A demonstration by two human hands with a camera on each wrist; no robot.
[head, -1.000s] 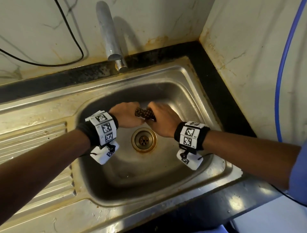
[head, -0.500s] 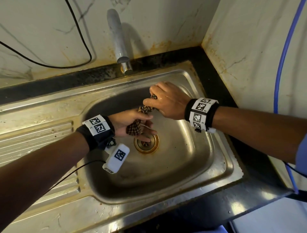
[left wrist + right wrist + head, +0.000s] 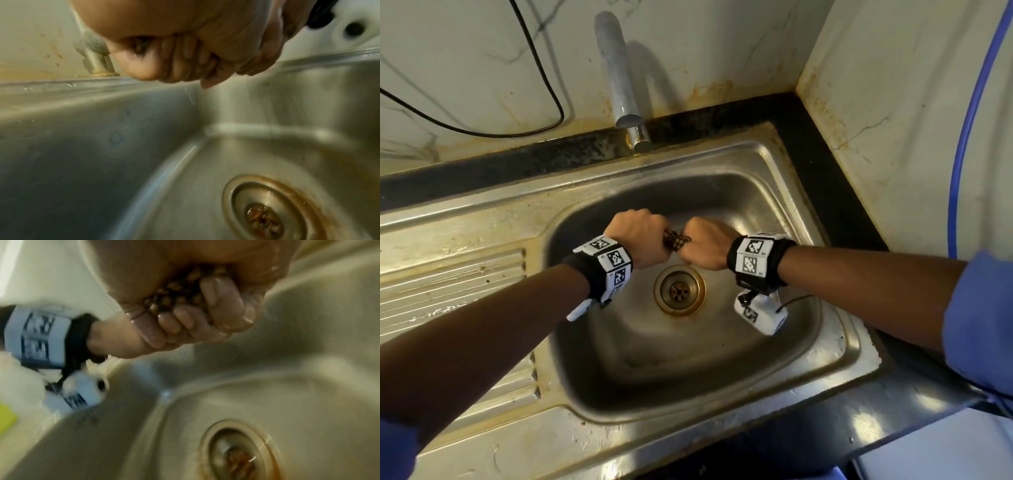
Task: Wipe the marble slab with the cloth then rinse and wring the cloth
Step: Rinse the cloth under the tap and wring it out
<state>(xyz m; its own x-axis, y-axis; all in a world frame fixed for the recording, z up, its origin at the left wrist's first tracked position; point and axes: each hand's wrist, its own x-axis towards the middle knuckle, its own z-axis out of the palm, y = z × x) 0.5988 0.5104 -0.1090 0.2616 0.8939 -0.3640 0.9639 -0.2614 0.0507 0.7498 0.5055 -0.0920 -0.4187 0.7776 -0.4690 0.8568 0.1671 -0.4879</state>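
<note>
A brown checked cloth (image 3: 676, 241), twisted into a tight roll, is gripped at both ends over the steel sink (image 3: 839, 346). My left hand (image 3: 639, 238) grips its left end as a fist. My right hand (image 3: 703, 247) grips the right end, knuckles almost touching the left. Only a short stretch of cloth shows between the fists. In the right wrist view the wet cloth (image 3: 180, 293) bulges out between curled fingers (image 3: 223, 300). In the left wrist view my left hand (image 3: 180, 65) is a blurred fist with a dark bit of cloth (image 3: 141, 47) inside, and drops fall toward the drain (image 3: 265, 216).
The drain (image 3: 679, 291) lies right below the hands. A metal tap (image 3: 621, 78) stands at the back of the sink, no stream visible. A ribbed draining board (image 3: 448, 294) is on the left. A stained marble wall (image 3: 893, 102) closes the right corner, with a blue hose (image 3: 962, 144) along it.
Half a second ago my right hand was raised toward the back with the cloth hanging loosely between the hands. Both fists have since come together, level over the drain, with the cloth twisted tight.
</note>
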